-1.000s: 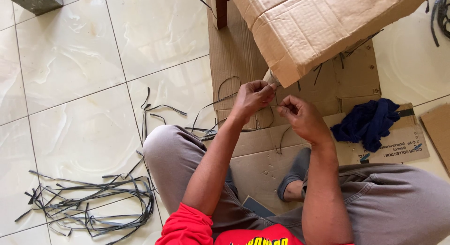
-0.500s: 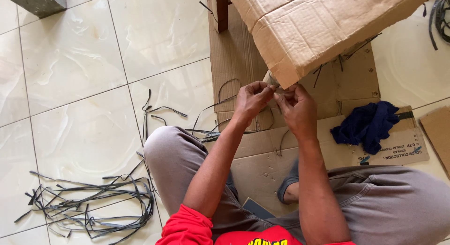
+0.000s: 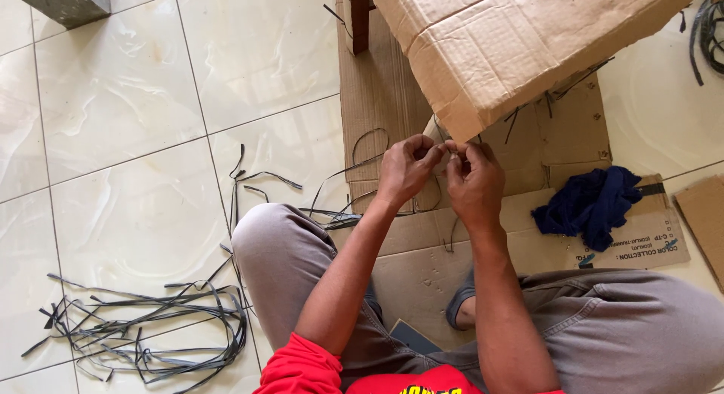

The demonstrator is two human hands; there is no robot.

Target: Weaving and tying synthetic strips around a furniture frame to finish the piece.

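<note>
Between the two hands, just under the lower corner of the big cardboard box, runs a thin dark strip; only a sliver of it shows at the fingertips, and most of what is pinched is hidden behind the knuckles. The left hand has its fingers curled in with thumb against forefinger, closed on that strip. The right hand is curled the same way, its fingertips touching the left hand's, and it seems to pinch the same strip, though the contact itself is hard to make out. A loose end hangs down below the right wrist over the flattened cardboard sheet on which the person sits cross-legged.

More dark strips loop on the sheet behind the left hand. A crumpled blue cloth lies on the cardboard to the right, well apart from the hands. On the pale floor tiles to the left lies a tangled heap of strips. The box is cut off at the top edge.
</note>
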